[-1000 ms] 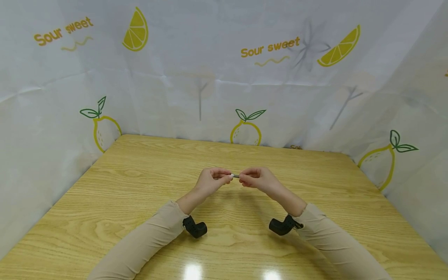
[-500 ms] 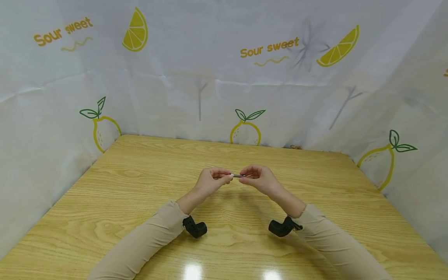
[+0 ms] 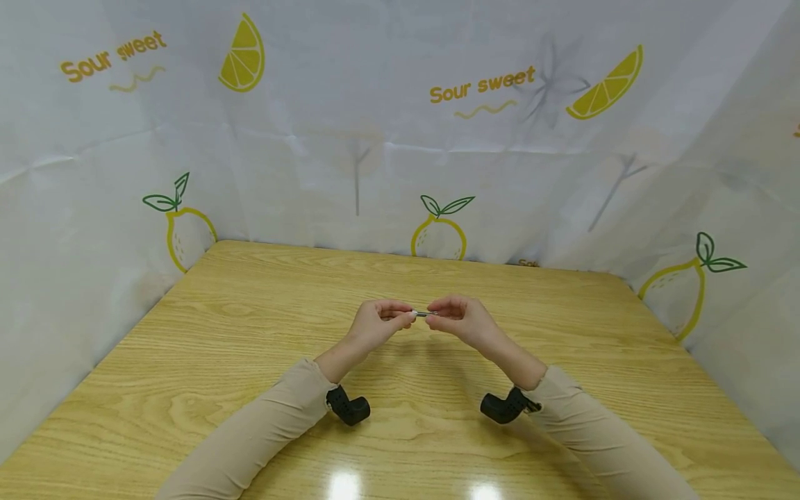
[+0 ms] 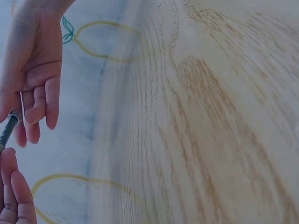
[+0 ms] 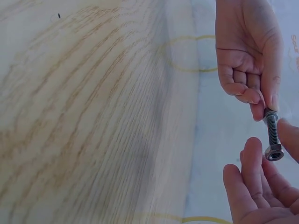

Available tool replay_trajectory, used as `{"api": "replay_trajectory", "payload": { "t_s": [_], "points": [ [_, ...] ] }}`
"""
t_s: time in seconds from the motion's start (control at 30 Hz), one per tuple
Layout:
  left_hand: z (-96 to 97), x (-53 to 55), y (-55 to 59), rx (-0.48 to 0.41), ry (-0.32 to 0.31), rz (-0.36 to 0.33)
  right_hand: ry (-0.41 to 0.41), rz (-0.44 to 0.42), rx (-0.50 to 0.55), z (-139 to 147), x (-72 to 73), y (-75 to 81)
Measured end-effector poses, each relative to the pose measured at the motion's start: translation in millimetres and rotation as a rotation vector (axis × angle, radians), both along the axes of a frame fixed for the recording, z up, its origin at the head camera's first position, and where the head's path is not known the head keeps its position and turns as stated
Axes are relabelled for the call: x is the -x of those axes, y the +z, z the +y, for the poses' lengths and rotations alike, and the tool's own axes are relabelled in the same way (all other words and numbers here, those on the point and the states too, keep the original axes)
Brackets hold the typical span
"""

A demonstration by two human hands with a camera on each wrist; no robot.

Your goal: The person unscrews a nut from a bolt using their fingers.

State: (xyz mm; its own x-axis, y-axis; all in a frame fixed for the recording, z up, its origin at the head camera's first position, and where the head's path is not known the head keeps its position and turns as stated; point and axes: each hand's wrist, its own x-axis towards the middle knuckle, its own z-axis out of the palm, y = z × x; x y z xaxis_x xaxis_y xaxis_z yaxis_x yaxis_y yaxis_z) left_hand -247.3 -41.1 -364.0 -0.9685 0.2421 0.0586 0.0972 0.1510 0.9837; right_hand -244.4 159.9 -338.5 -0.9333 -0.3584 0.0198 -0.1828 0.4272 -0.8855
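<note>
A metal bolt (image 5: 273,132) with a hex nut (image 5: 274,152) on its far end is held sideways above the table, between both hands. My left hand (image 3: 373,325) pinches the head end between thumb and fingertips, which hide most of the head. My right hand (image 3: 465,319) surrounds the nut end, its thumb and fingers spread apart with the nut showing between them. In the right wrist view, the right thumb (image 5: 288,136) lies beside the threaded shank and the other fingers extend loosely near the nut. The left wrist view shows the thread and nut (image 4: 14,116) by the right fingertips.
Below the hands lies a wood-grain table (image 3: 250,312). White cloth (image 3: 350,83) printed with lemons surrounds its back and sides. Black curved mounts (image 3: 348,407) sit at the cuffs of both beige sleeves (image 3: 269,423). A small dark mark (image 5: 59,16) shows on the tabletop.
A second ago the right fingers covered the bolt's nut end; they then spread, uncovering it, and have since drawn slightly closer around it. The left hand stays still on the bolt.
</note>
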Motion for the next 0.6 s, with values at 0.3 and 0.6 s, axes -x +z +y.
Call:
{"api": "replay_trajectory", "payload": {
  "t_s": [0.3, 0.6],
  "points": [
    [1.0, -1.8, 2.4, -0.006, 0.01, 0.0, 0.007, -0.11, 0.01, 0.2, 0.0, 4.7],
    [-0.1, -0.4, 0.1, -0.007, 0.002, -0.005, -0.012, -0.01, -0.027, 0.5, 0.2, 2.2]
  ]
}}
